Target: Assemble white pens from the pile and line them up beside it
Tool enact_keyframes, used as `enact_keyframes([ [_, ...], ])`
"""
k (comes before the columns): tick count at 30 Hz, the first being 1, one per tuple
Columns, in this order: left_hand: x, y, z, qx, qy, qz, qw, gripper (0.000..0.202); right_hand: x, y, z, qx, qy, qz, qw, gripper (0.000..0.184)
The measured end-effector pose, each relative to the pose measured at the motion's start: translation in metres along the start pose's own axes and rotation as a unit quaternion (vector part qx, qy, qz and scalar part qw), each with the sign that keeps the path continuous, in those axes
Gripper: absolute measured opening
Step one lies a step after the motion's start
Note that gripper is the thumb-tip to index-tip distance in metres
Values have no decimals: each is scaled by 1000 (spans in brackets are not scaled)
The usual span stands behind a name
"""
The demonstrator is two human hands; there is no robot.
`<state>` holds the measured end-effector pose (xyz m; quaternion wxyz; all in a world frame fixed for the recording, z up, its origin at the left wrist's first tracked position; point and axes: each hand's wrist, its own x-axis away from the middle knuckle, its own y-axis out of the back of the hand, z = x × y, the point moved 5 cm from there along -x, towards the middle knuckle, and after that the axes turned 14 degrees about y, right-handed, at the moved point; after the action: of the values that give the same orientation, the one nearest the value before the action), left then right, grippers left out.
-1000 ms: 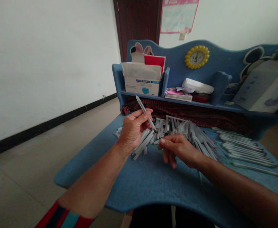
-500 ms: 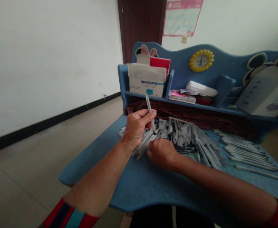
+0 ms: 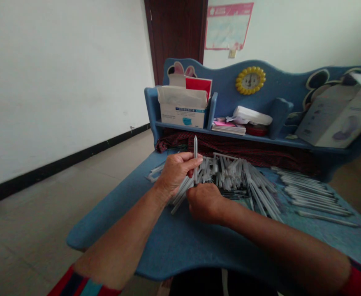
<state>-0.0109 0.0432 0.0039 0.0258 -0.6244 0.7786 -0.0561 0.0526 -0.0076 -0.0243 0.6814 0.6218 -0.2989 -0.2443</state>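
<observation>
My left hand (image 3: pixel 176 170) is closed round a grey pen barrel (image 3: pixel 195 154) that stands nearly upright, its tip pointing up. My right hand (image 3: pixel 205 201) is curled just below it, fingers closed at the barrel's lower end; what they pinch is hidden. Both hands hover over the near edge of a heap of grey and white pen parts (image 3: pixel 230 176) on the blue desk (image 3: pixel 180 242). A row of finished grey pens (image 3: pixel 313 195) lies to the right.
The desk's back shelf holds a white box of masks (image 3: pixel 182 111), stacked papers (image 3: pixel 228 125) and a yellow clock (image 3: pixel 250 80). A grey carton (image 3: pixel 337 117) leans at the right. A dark checked cloth (image 3: pixel 260 152) lies under the shelf. Tiled floor lies left.
The pen barrel has swung from tilted left to nearly upright in my left hand. My right hand has moved left from the heap to the barrel's lower end.
</observation>
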Motion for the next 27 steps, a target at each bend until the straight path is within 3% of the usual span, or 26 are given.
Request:
enact_keyframes([
  [3, -1, 0, 2, -9, 20, 12, 1000, 22, 7, 1, 6, 11, 26, 14, 999, 25],
  [6, 1, 0, 0, -17, 25, 17, 999, 22, 25, 10, 6, 9, 45, -15, 999, 23],
  [8, 3, -2, -1, -30, 32, 30, 999, 22, 41, 17, -4, -49, 42, -52, 997, 17],
  [10, 5, -6, 1, -48, 48, 54, 996, 23, 56, 26, -24, -178, 34, -126, 975, 7],
  [12, 8, -10, 3, -73, 66, 83, 992, 25, 68, 29, -52, -359, -6, -182, 916, 1],
  [15, 13, -18, 8, -124, 88, 129, 980, 26, 77, 27, -90, -583, -31, -286, 760, 11],
  [17, 16, -24, 11, -162, 104, 161, 968, 26, 81, 27, -109, -652, -22, -380, 656, 16],
  [19, 20, -30, 14, -196, 120, 194, 954, 26, 82, 24, -120, -685, -14, -438, 582, 18],
  [22, 24, -38, 18, -225, 137, 236, 935, 27, 77, 17, -122, -718, 0, -447, 533, 18],
  [27, 24, -41, 20, -229, 138, 241, 933, 28, 70, 10, -112, -740, 10, -420, 525, 19],
])
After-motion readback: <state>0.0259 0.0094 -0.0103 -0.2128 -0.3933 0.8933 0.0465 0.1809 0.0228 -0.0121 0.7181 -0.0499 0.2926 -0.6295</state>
